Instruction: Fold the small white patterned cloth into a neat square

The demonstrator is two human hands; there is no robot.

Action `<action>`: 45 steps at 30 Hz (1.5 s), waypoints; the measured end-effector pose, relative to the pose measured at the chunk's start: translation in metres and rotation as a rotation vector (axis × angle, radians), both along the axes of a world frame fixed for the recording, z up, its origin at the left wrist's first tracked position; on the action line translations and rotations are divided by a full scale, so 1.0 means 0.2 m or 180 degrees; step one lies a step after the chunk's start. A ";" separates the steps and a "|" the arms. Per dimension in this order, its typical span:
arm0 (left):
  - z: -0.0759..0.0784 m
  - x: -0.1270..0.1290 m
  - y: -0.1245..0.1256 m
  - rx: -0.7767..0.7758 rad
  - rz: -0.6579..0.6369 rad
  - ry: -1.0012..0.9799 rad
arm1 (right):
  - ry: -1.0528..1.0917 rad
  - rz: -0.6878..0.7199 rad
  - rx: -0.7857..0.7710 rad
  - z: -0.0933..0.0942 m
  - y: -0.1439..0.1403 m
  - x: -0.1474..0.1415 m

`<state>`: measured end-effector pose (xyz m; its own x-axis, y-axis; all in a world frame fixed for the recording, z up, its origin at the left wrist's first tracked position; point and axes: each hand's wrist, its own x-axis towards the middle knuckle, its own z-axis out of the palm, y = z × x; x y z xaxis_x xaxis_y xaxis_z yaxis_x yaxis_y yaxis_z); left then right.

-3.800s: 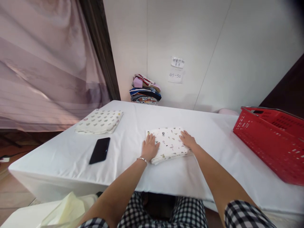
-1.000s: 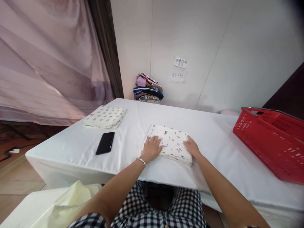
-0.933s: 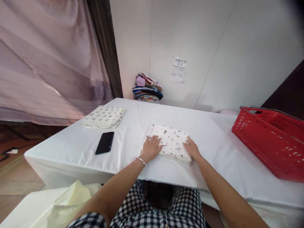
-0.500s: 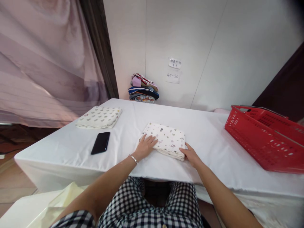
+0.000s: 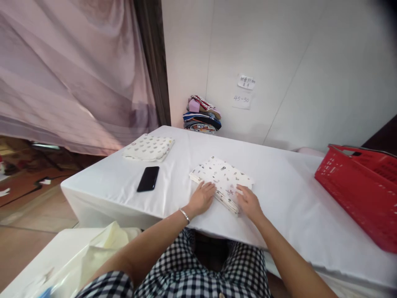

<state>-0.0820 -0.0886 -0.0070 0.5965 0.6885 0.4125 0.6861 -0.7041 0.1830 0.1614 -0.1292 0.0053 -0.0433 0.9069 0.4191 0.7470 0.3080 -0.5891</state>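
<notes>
Fingers flat, unclenched: left hand [image 5: 201, 199] and right hand [image 5: 248, 203] on folded printed cloth [image 5: 222, 179] | white table [image 5: 173, 165]

Since the earliest picture, the folded printed cloth [image 5: 221, 179] has turned on the table [image 5: 288, 207]: it lay roughly square to the near edge, and now sits askew, one corner pointing at that edge. The left hand [image 5: 201, 198], which rested flat on the cloth's left part, now lies at its near left edge, fingers on the fabric. The right hand [image 5: 248, 202] has come off the cloth's right side, dropped to the near right corner half a second ago, and now lies flat on top of that corner. The two hands are closer together than before.
</notes>
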 end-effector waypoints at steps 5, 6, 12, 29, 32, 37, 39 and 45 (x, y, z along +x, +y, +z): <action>-0.03 -0.03 0.01 -0.0017 -0.0101 -0.0116 | -0.1472 0.0742 0.0119 -0.10 -0.05 -0.17; -0.03 -0.05 0.02 -0.0014 -0.0065 -0.0131 | -0.1612 0.0695 0.0174 -0.12 -0.06 -0.18; -0.03 -0.19 0.14 -0.0187 0.0904 -0.0672 | -0.1649 0.0467 0.0499 -0.21 -0.12 -0.14; 0.05 -0.20 0.41 -0.1435 0.2514 -0.1699 | -0.1280 0.0480 0.0582 -0.21 -0.12 -0.13; 0.04 -0.21 0.43 -0.1539 0.2586 -0.1667 | -0.1220 0.0503 0.0639 -0.22 -0.13 -0.12; 0.06 -0.21 0.41 -0.1455 0.2568 -0.1589 | -0.1162 0.0514 0.0603 -0.23 -0.12 -0.11; 0.07 -0.20 0.38 -0.1263 0.2479 -0.1549 | -0.1139 0.0530 0.0581 -0.23 -0.12 -0.11; 0.09 -0.13 0.25 -0.0450 0.1149 -0.1075 | -0.0997 0.0558 0.0546 -0.21 -0.12 -0.12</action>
